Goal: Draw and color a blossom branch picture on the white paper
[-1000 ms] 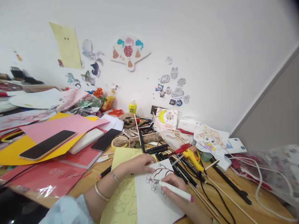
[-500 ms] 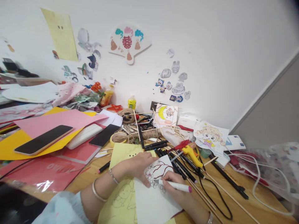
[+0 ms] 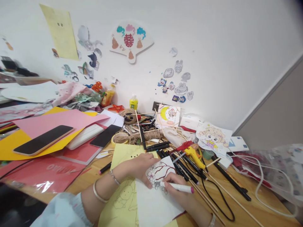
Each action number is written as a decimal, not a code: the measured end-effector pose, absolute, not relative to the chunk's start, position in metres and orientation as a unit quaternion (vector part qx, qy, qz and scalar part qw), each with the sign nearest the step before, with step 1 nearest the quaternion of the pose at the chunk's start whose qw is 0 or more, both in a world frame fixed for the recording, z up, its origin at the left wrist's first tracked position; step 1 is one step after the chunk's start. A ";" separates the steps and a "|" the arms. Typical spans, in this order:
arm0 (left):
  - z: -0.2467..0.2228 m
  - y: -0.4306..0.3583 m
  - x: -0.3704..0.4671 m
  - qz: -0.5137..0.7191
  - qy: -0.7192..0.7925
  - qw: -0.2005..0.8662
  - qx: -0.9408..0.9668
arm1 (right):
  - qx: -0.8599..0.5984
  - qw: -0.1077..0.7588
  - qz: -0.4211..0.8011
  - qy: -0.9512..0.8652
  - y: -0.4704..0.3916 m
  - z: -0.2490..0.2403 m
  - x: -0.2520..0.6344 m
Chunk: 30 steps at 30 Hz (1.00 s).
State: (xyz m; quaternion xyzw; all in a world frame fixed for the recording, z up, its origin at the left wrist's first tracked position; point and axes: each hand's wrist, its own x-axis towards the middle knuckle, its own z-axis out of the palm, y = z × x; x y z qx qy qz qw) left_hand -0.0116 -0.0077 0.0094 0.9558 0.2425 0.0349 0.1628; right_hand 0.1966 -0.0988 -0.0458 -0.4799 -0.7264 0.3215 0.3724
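My right hand (image 3: 174, 186) pinches a white marker (image 3: 181, 187) with a magenta end. Its tip meets the flower drawing on a white sheet of paper (image 3: 153, 208). Dark red branches and outlined blossoms, some tinted pink, fill the sheet's upper part. My left hand (image 3: 142, 167) lies flat with its fingers spread, pressing on the sheet's upper left edge. Beneath the white sheet is a yellow sheet (image 3: 118, 197) with faint line drawings. My left fingertips are partly hidden behind the hand.
Several black markers (image 3: 187, 170) and a yellow glue gun (image 3: 195, 157) lie right of the paper. Thin wooden sticks (image 3: 230, 197) and a white cable (image 3: 260, 183) stretch farther right. Phones (image 3: 44, 140) and coloured paper (image 3: 63, 121) cover the left. Twine (image 3: 151, 135) lies behind.
Both hands stay almost in place, the marker tip still at the blossoms. The whole view has shifted very slightly.
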 end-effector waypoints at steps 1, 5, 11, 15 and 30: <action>0.009 -0.007 -0.012 0.039 0.241 0.160 0.957 | -0.480 0.373 0.323 -0.725 -0.099 -0.046 0.196; 0.006 -0.006 -0.012 0.040 0.237 0.154 0.958 | -0.490 0.373 0.326 -0.717 -0.100 -0.041 0.194; 0.006 -0.006 -0.011 0.040 0.240 0.148 0.959 | -0.522 0.357 0.324 -0.704 -0.102 -0.030 0.189; 0.010 -0.008 -0.011 0.035 0.240 0.156 0.958 | -0.521 0.364 0.339 -0.694 -0.104 -0.027 0.189; 0.009 -0.006 -0.011 0.039 0.227 0.148 0.962 | -0.541 0.378 0.359 -0.660 -0.102 -0.028 0.189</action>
